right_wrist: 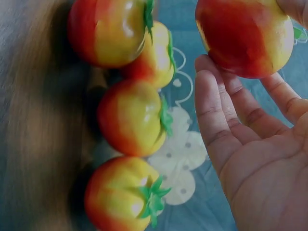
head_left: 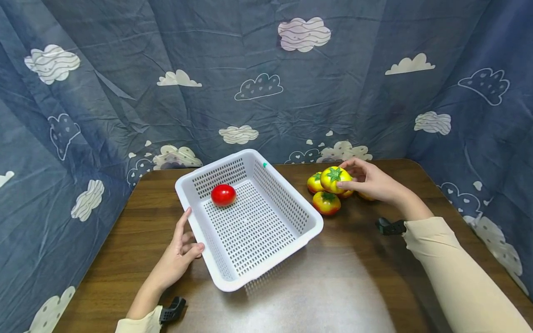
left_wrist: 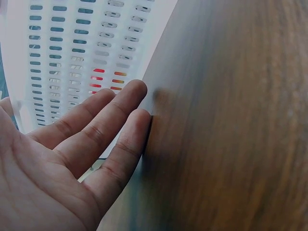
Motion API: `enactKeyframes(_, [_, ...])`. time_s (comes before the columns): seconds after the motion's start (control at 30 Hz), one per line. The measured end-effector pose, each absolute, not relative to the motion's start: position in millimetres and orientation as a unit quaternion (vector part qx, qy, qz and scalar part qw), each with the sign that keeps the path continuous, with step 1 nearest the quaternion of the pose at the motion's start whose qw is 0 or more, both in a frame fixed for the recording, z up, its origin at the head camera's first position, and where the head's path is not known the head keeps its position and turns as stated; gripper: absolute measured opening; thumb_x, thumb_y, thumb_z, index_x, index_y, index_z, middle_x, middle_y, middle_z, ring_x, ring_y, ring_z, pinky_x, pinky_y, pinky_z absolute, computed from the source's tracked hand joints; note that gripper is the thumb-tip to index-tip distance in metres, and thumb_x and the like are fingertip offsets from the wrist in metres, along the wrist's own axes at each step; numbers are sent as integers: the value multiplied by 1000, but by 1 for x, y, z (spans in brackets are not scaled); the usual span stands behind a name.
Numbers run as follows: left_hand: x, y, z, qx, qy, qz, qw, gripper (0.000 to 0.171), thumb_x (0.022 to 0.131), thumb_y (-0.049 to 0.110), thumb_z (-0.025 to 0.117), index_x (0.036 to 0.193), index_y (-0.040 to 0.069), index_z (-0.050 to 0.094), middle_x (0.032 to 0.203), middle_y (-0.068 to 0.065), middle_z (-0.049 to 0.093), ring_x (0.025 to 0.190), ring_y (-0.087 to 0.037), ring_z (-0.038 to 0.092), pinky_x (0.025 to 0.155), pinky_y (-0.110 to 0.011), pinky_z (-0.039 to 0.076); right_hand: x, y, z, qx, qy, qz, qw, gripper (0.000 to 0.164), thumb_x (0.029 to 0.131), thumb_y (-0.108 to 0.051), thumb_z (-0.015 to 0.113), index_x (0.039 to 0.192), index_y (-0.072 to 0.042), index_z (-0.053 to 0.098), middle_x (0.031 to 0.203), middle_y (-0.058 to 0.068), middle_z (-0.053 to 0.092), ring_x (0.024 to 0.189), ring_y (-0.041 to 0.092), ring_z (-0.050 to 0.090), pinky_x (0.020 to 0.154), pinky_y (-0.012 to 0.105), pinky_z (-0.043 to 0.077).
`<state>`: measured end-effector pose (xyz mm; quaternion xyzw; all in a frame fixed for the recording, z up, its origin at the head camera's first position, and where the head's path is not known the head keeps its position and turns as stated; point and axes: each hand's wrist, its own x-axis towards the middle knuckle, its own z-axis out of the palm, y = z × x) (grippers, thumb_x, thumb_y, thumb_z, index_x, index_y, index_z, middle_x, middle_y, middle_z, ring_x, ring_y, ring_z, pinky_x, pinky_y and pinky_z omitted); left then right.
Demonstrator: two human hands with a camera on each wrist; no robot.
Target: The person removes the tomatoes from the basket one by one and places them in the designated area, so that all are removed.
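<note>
A white plastic basket (head_left: 260, 273) with slotted walls sits slightly turned on the table, with a red tomato (head_left: 223, 195) in its far left part. At its left side, my left hand (head_left: 176, 259) touches the rim with index finger and thumb; the other fingers (left_wrist: 120, 139) lie fairly straight by the slotted wall. To the right of the basket, my right hand (head_left: 368, 180) pinches a yellow-and-red tomato (head_left: 334, 179) with a green leafy top. It is raised over several similar tomatoes (head_left: 326, 203), which stand in a row in the right wrist view.
The brown wooden table (head_left: 341, 277) has its far edge against a blue curtain (head_left: 233, 55) printed with clouds. Dark straps with small devices (head_left: 172, 310) are on both wrists.
</note>
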<state>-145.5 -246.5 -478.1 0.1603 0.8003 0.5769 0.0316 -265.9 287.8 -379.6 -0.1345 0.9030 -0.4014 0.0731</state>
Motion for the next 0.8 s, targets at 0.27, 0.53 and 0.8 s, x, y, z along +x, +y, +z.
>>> enactKeyframes(0.27, [-146, -247, -478, 165, 799, 577, 30, 95, 106, 8, 62, 173, 30, -1, 140, -40, 56, 105, -6, 74, 85, -31, 64, -266, 306, -391, -126, 911, -385, 70, 59, 101, -35, 75, 146, -7, 51, 138, 19, 64, 117, 31, 63, 88, 17, 53])
enactKeyframes(0.53, [-145, -246, -478, 165, 799, 577, 32, 95, 106, 8, 62, 173, 30, -1, 141, -40, 56, 107, -9, 75, 85, -30, 64, -262, 321, -402, -124, 909, -391, 67, 56, 102, -32, 74, 146, -6, 52, 137, 18, 63, 112, 29, 64, 84, 20, 55])
enactKeyframes(0.8, [-145, -246, -477, 168, 796, 581, 33, 95, 106, 7, 62, 173, 29, -2, 140, -41, 56, 106, -5, 74, 85, -30, 64, -259, 333, -414, -108, 914, -385, 68, 55, 103, -32, 74, 146, -5, 52, 138, 20, 60, 111, 26, 64, 78, 28, 57])
